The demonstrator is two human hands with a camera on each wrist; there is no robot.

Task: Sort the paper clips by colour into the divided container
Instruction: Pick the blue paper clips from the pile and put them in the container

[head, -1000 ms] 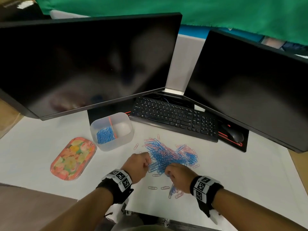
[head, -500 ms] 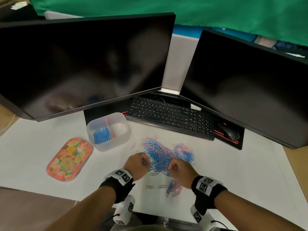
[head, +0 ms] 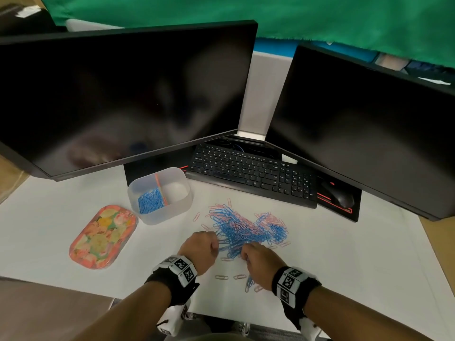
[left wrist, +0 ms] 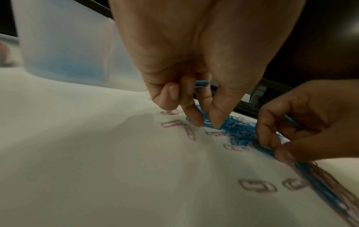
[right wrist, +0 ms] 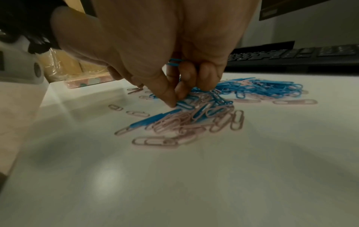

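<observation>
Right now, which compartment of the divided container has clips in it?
The left compartment of the divided container: it holds a heap of blue paper clips. The right compartment, past the orange divider, looks empty.

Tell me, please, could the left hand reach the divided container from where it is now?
Probably yes: the left hand is at the pile's near-left edge, and the divided container stands just beyond it with only bare white paper between them.
</observation>
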